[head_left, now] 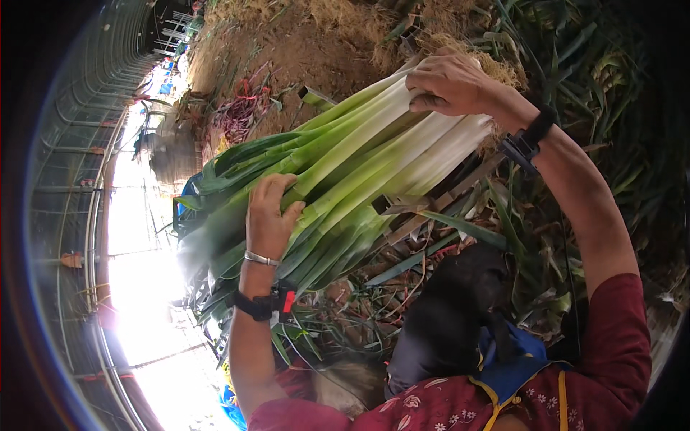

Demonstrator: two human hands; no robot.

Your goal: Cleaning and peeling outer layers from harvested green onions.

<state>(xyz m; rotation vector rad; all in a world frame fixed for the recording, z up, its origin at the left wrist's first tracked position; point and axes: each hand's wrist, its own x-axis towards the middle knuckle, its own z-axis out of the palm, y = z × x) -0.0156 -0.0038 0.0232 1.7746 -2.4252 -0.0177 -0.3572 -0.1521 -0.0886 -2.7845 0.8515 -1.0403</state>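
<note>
A large heap of leeks (345, 154) lies slantwise before me, white root ends at the upper right and dark green leaves at the lower left. My left hand (269, 215) is closed around the green part of a leek, with the thumb and fingers curled on its stalk. At the white ends, my right hand (453, 82) is closed over a leek's shaft near the roots, its fingertips bent down. A metal frame (438, 197) shows beneath the leeks.
Bare soil (302, 43) spreads behind the leeks, with pink-red ties (244, 104) on it. Cut leaves and leeks (582, 72) are piled at the right. Leaf scraps (359, 309) litter the ground near my knee (445, 309). A greenhouse wall (86, 179) curves along the left.
</note>
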